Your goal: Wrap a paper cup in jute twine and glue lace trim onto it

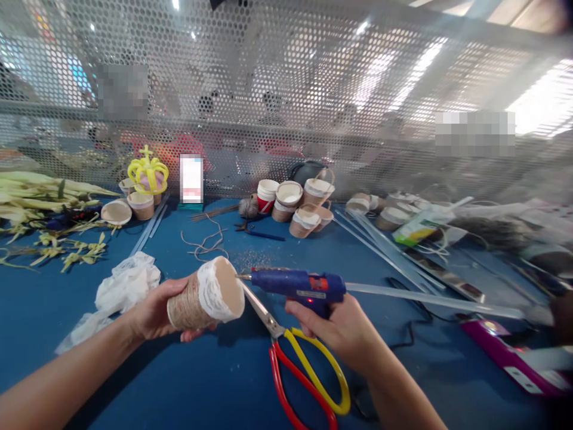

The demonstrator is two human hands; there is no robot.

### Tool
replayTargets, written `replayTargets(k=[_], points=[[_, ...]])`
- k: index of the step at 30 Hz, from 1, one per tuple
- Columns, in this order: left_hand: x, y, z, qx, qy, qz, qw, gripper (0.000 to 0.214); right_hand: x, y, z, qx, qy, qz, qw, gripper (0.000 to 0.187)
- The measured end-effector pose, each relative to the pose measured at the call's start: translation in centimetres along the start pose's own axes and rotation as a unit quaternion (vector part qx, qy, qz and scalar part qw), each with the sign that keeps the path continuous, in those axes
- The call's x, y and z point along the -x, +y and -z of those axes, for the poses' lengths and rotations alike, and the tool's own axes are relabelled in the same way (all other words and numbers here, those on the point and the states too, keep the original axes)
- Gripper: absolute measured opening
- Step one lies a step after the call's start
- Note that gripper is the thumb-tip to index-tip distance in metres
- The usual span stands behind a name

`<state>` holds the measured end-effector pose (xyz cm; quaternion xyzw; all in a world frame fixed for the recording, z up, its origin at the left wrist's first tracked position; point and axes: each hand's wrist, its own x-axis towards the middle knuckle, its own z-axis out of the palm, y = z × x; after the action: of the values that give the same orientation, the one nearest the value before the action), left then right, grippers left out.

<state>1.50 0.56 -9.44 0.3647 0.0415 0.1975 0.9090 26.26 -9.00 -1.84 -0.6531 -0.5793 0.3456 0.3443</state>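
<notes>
My left hand [154, 313] is closed around a paper cup [203, 295] wrapped in twine with a white lace band near its base, held on its side with the bottom facing right. In my right hand [342, 328] I grip a blue glue gun [299, 286]; its nozzle touches the rim of the cup's base. A clear glue stick [430, 297] sticks out of the gun's back. Scissors [304, 370] with red and yellow handles lie on the blue table [201, 382] under the gun.
Crumpled white lace [123, 286] lies left of the cup. Several cups [295, 206] stand at the back, a yellow crown [147, 170] and dried leaves [40, 197] at the left. Glue sticks [385, 248], twine [203, 242] and clutter fill the right. A perforated metal screen [286, 77] closes the back.
</notes>
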Motion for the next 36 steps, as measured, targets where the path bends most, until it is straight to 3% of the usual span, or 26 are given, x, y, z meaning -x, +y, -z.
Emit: replayTargets(k=[13,27,36], points=[[-0.11,0.37,-0.23,-0.024,0.019,-0.010,0.999,0.048,0.15,0.37,0.04,0.058,0.019,0.042,0.997,0.017],[-0.09,0.71,-0.52,-0.043,0.038,-0.012,0.998,0.054,0.32,0.46,0.25,0.070,0.020,0.035,0.997,0.019],[-0.19,0.80,-0.99,-0.052,0.020,-0.019,0.998,0.057,0.33,0.13,0.08,0.038,0.021,0.026,0.999,0.017]])
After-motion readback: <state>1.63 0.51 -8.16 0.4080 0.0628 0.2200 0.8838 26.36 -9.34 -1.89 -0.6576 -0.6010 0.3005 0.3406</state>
